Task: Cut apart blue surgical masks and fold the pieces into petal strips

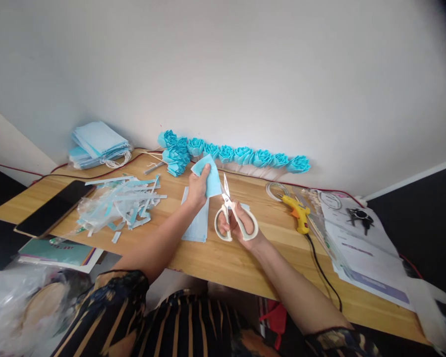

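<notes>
While we hold up the blue cloth (214,181) in the left hand (197,189), the right hand (243,228) has the scissors (227,200). Head view, only one: left thumb pressed flat on the cloth, its other fingers mostly hidden behind, so we see a closed pinch but can't tell exactly how they sit. Right fingers part-curled through both scissor loops; blades spread, tips up, right beside the cloth's edge; contact we can't tell. Cloth is above the table (230,260), mid-desk, in front of the flowers (243,155), which run in a row along the wall (245,74). Blue sheet (196,228) lies flat, partly under the left wrist. To the left we get scraps (134,196) in a loose heap, phone (54,208), masks (100,139) stacked behind. To the right, glue gun (301,214), then papers (347,248) with keys (361,215) on top.
</notes>
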A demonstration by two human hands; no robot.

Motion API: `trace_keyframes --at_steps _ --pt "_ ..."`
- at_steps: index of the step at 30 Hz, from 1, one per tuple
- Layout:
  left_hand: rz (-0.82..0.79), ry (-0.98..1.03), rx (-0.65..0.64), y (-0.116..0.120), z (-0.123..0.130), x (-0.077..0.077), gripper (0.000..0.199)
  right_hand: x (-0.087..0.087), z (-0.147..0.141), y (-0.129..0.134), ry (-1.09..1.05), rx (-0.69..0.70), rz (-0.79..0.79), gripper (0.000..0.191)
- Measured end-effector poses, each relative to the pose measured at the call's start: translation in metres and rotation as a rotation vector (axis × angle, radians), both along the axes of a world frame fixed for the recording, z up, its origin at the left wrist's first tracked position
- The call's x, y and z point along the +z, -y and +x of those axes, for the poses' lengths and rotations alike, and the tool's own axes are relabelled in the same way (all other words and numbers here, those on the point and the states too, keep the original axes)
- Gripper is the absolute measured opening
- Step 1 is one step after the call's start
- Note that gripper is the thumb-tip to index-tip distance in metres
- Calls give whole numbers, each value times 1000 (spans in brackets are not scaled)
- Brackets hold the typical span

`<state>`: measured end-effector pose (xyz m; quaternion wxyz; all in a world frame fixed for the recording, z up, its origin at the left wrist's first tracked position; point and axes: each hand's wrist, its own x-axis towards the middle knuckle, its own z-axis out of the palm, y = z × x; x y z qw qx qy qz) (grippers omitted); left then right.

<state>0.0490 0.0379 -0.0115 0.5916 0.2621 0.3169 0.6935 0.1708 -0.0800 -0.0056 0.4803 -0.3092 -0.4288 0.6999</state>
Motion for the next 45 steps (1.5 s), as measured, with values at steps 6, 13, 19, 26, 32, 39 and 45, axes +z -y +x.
trace_keyframes --at_steps 6,13,19,26,32,39,45 --pt "-6 17 46 -3 -3 1 42 -3 -1 1 28 91 55 38" --pt "-5 6 -2 1 0 -1 46 -4 1 0 27 78 61 40" --pt "10 -65 -18 9 7 1 44 -1 1 -2 35 21 25 46" --pt "-11 -105 -15 12 12 -3 43 2 2 -3 47 -19 -2 49" --pt "1 -126 -11 14 13 -3 43 -2 2 -4 -3 -37 12 44" --pt "-33 -112 -23 16 14 -3 46 1 -1 -3 9 -82 38 47" --pt "-66 -52 -34 15 16 -4 44 -10 -1 -4 -24 -131 27 39"
